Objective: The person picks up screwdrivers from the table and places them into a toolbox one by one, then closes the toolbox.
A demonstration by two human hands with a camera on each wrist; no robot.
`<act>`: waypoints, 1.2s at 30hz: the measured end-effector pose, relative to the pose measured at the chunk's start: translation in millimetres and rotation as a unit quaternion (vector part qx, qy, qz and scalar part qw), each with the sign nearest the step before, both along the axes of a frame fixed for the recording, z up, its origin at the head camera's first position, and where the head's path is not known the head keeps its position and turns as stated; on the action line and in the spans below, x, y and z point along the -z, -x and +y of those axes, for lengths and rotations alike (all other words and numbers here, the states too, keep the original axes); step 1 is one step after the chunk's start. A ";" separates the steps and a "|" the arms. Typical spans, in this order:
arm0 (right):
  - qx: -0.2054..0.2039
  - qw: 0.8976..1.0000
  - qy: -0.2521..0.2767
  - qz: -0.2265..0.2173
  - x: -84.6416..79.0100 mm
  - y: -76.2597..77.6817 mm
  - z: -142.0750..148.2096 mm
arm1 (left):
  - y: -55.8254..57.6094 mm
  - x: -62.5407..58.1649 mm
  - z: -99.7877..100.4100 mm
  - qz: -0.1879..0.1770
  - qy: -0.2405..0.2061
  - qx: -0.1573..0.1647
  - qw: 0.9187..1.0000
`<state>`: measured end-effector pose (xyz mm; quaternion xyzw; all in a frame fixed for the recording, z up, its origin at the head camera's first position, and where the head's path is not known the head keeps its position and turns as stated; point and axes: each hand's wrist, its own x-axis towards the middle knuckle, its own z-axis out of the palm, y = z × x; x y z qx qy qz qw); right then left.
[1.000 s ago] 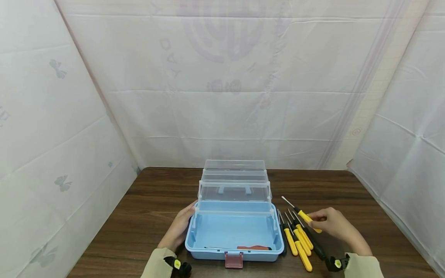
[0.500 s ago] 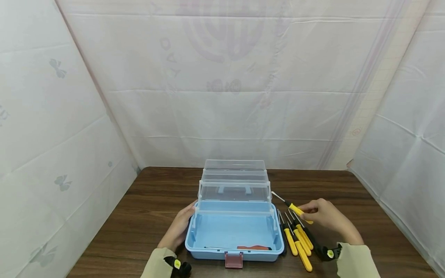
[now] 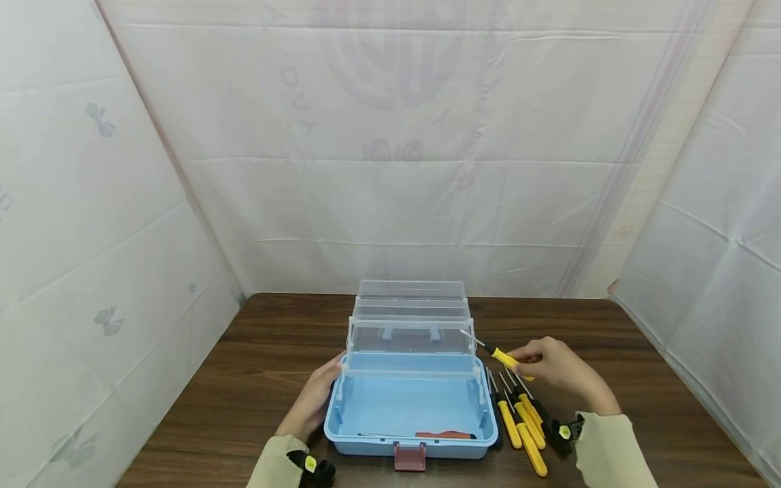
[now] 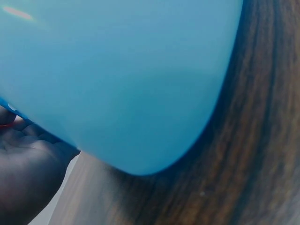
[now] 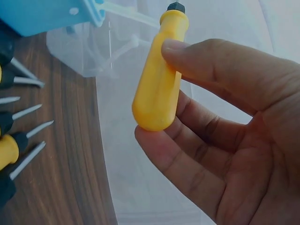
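Note:
My right hand (image 3: 552, 366) pinches a yellow-handled screwdriver (image 3: 506, 358) by its handle, the shaft pointing left past the right edge of the clear lid. In the right wrist view, the thumb lies on the yellow handle (image 5: 159, 89) and a fingertip touches its butt end. An open light-blue toolbox (image 3: 409, 400) stands on the table with a red-handled screwdriver (image 3: 445, 434) inside, along its front wall. At the toolbox's left side rests my left hand (image 3: 314, 400), touching it; its fingers are partly hidden by the box (image 4: 140, 93) in the left wrist view.
Several yellow- and black-handled screwdrivers (image 3: 523, 420) lie close together right of the toolbox. Clear trays and the transparent lid (image 3: 411, 308) are folded up at its back. A pink latch (image 3: 410, 457) hangs in front. White sheeting (image 3: 390, 169) surrounds the brown wooden table (image 3: 244, 379).
My right hand has carried the yellow-handled screwdriver left and slightly away from me, from beyond the loose screwdrivers to beside the lid. The left hand and the toolbox have stayed put.

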<state>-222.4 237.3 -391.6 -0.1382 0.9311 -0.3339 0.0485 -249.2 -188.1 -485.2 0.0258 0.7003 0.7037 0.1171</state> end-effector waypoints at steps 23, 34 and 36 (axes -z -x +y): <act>-0.054 0.998 0.029 0.002 -14.2 17.2 -33.0 | 3.0 4.0 -1.6 -0.006 0.011 -0.005 1.000; -0.062 0.998 0.029 0.004 -12.9 25.6 -49.5 | 3.1 3.9 -1.9 -0.006 0.007 -0.004 1.000; -0.065 0.997 0.036 -0.005 -13.2 26.0 -52.8 | 3.1 3.7 -1.7 -0.007 0.006 -0.005 1.000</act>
